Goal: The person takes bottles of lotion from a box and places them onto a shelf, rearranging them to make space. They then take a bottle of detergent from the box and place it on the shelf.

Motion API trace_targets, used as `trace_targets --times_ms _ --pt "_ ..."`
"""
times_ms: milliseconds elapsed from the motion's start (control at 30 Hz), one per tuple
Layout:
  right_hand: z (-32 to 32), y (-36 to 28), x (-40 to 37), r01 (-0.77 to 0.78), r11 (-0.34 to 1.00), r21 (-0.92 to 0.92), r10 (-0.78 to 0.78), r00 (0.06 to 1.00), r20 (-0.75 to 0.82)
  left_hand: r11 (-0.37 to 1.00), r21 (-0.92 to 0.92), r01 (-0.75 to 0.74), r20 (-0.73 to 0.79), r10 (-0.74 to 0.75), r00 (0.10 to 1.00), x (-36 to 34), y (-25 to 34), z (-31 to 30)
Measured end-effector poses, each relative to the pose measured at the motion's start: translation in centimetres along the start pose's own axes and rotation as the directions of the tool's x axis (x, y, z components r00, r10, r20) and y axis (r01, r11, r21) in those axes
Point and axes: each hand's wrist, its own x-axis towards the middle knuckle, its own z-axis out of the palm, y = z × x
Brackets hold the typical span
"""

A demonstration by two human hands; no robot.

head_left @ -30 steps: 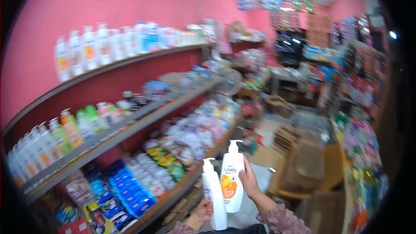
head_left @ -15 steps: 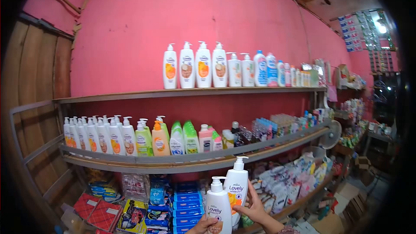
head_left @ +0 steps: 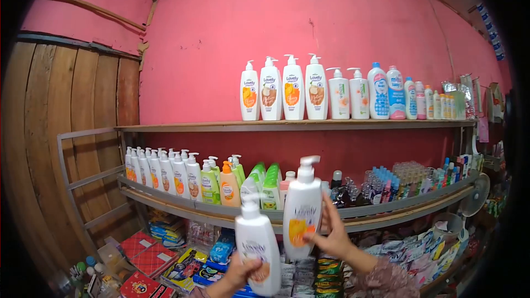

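My left hand (head_left: pixel 240 271) grips a white Lovely pump bottle (head_left: pixel 258 243) with a brown picture on its label. My right hand (head_left: pixel 334 234) is wrapped round a second white Lovely pump bottle (head_left: pixel 303 215), this one with an orange picture. Both bottles are upright and slightly blurred, side by side in front of the middle shelf, the right one higher. On the upper shelf (head_left: pixel 187 128) several like pump bottles (head_left: pixel 271 91) stand in a row, left of two slimmer white pump bottles (head_left: pixel 339 95).
The middle shelf holds a block of white pump bottles (head_left: pixel 165 174), an orange bottle (head_left: pixel 229 185) and several small bottles behind a metal rail (head_left: pixel 375 211). Packets (head_left: pixel 436 259) lie below on the right. A fan (head_left: pixel 473 196) stands at the far right; red boxes (head_left: pixel 146 256) lie lower left.
Both hands have lifted their bottles higher, toward the shelves. The view has turned left, so the shelves appear further right and more of the wooden wall shows.
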Motion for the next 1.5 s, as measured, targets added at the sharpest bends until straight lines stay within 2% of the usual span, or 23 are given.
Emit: trace_targets --times_ms 67,100,133,167,200,233,267,300,367,400,467,567,667,800,867,900,1033,1133,1233,1333,1400,1433,1500 --pt "-0.8 -1.6 3.9 0.089 0.986 -0.141 -0.089 0.996 0.004 0.992 0.047 -0.114 -0.019 0.115 0.993 2.0 3.6 -0.8" --pt "-0.8 -2.2 6.3 0.24 0.959 -0.151 -0.242 0.97 0.008 0.984 0.07 -0.164 0.065 0.16 0.985 3.0 6.7 -0.4" --pt "-0.6 -2.6 8.9 0.388 0.908 -0.16 -0.392 0.92 0.007 0.964 0.08 -0.254 0.065 0.25 0.966 4.2 9.0 0.1" --pt "-0.5 -2.7 11.4 0.445 0.879 -0.169 -0.453 0.892 -0.007 0.929 0.133 -0.345 0.03 0.344 0.938 6.0 10.9 -0.3" --pt "-0.4 -3.0 13.9 0.5 0.846 -0.184 -0.512 0.858 -0.022 0.851 0.223 -0.476 -0.006 0.489 0.872 8.0 13.0 -0.4" --pt "-0.1 -3.5 16.6 0.534 0.825 -0.187 -0.55 0.834 -0.046 0.868 0.22 -0.445 0.097 0.434 0.896 10.0 15.4 -2.2" --pt "0.6 -4.2 18.9 0.564 0.803 -0.193 -0.584 0.809 -0.068 0.771 0.338 -0.54 -0.021 0.579 0.815 11.9 17.3 -1.5" --pt "1.4 -5.7 20.5 0.49 0.835 -0.252 -0.527 0.843 -0.108 0.701 0.384 -0.601 -0.017 0.656 0.754 14.2 19.5 -1.9" --pt "2.2 -5.4 25.4 0.55 0.763 -0.341 -0.616 0.779 -0.121 0.585 0.45 -0.675 -0.019 0.762 0.647 17.7 23.4 -1.8" --pt "2.5 -4.8 27.7 0.574 0.722 -0.387 -0.658 0.743 -0.125 0.487 0.492 -0.722 0.027 0.82 0.572 20.2 25.1 -2.9" --pt "3.5 -4.1 31.1 0.539 0.685 -0.489 -0.675 0.722 -0.15 0.43 0.513 -0.743 0.055 0.847 0.528 23.1 27.9 -3.5" --pt "4.8 -2.4 34.8 0.492 0.661 -0.566 -0.682 0.709 -0.181 0.406 0.53 -0.744 0.088 0.847 0.525 28.5 30.7 -6.0" --pt "6.0 -0.6 37.9 0.433 0.659 -0.615 -0.668 0.713 -0.213 0.495 0.585 -0.642 0.04 0.773 0.633 31.9 31.4 -7.7" --pt "7.1 2.1 40.7 0.341 0.646 -0.683 -0.631 0.741 -0.227 0.559 0.537 -0.631 0.078 0.713 0.697 37.3 30.9 -10.4" --pt "7.6 2.7 41.3 0.298 0.619 -0.727 -0.618 0.755 -0.217 0.592 0.519 -0.617 0.058 0.695 0.716 37.8 30.6 -9.9" --pt "7.6 2.6 41.5 0.199 0.688 -0.698 -0.495 0.832 -0.25 0.589 0.529 -0.611 0.052 0.696 0.717 38.5 30.6 -10.0" --pt "7.3 3.7 43.0 0.147 0.656 -0.741 -0.471 0.846 -0.25 0.638 0.514 -0.573 0.063 0.638 0.768 39.4 30.6 -10.1" --pt "6.9 4.0 43.9 0.086 0.638 -0.765 -0.388 0.894 -0.223 0.649 0.508 -0.567 0.099 0.609 0.787 39.6 30.2 -10.4" --pt "6.5 3.8 43.9 0.084 0.651 -0.755 -0.354 0.913 -0.203 0.631 0.519 -0.576 0.143 0.601 0.787 40.3 29.7 -11.0" --pt "5.7 4.2 43.9 0.158 0.618 -0.77 -0.404 0.904 -0.139 0.65 0.502 -0.57 0.198 0.556 0.808 40.2 29.7 -11.3" --pt "5.8 3.8 43.6 0.029 0.458 -0.888 -0.413 0.892 -0.184 0.65 0.512 -0.562 0.211 0.539 0.816 40.0 29.8 -11.6" --pt "6.0 3.4 43.2 -0.038 0.372 -0.927 -0.423 0.882 -0.206 0.559 0.58 -0.593 0.233 0.584 0.778 40.3 29.7 -11.9" --pt "7.8 1.4 40.7 -0.047 0.237 -0.97 -0.404 0.904 -0.142 0.359 0.691 -0.627 0.29 0.658 0.695 41.3 29.1 -12.8"
